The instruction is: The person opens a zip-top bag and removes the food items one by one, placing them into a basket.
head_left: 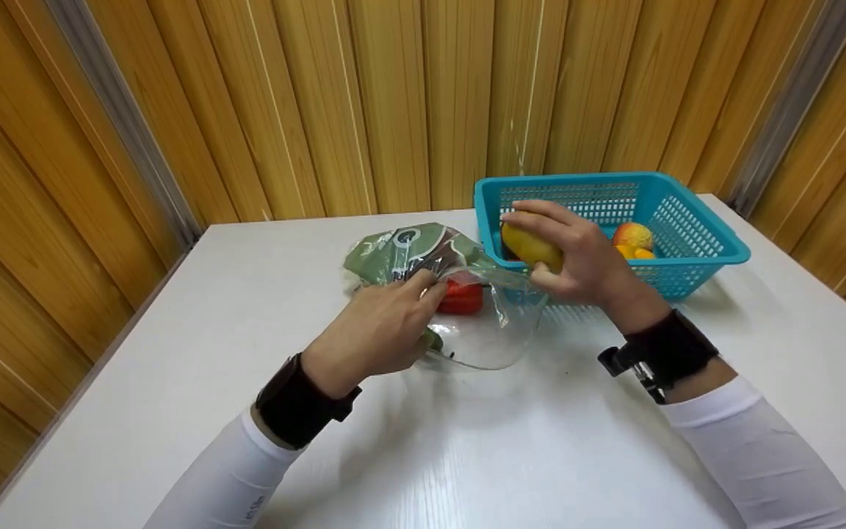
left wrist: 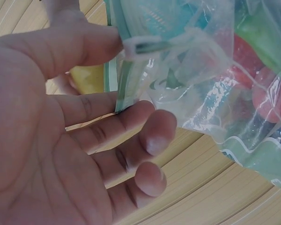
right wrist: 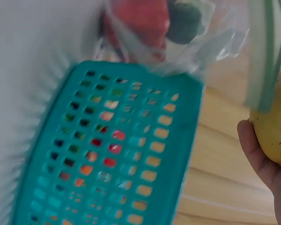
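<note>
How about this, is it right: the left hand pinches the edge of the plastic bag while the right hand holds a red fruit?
Not quite: the fruit is yellow, not red, as the head view shows. The left hand pinches the edge of the plastic bag while the right hand holds a yellow fruit.

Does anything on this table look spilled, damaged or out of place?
Nothing stands out: the blue basket sits upright, the left hand pinches the bag, the right hand holds a yellow fruit, and no spill shows.
</note>
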The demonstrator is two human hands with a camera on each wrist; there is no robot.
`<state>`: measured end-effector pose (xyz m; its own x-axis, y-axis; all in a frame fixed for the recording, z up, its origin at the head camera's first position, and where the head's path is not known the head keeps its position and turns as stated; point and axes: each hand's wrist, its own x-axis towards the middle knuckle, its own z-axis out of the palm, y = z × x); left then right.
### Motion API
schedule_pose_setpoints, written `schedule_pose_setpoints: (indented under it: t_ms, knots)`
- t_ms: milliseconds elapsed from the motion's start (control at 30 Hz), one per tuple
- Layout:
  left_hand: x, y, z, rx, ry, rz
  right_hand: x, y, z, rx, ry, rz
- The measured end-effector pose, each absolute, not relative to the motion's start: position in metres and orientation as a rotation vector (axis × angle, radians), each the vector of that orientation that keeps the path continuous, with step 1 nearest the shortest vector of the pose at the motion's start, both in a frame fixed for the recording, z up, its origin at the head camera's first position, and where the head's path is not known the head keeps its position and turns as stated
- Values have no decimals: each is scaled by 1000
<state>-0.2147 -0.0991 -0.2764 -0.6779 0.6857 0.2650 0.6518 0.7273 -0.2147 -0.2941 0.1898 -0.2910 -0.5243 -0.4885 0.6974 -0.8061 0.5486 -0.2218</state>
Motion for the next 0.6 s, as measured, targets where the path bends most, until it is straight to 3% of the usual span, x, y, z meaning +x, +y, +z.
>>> schedule_pose_setpoints:
  t_ms: [233, 600]
  knots:
    - [-215, -99, -276, -1038, -2623, 143, -314, 213, -304, 724, -2278, 761]
    - [-216, -99, -277, -1049, -2628, 145, -331, 230, -315, 478, -2395, 751]
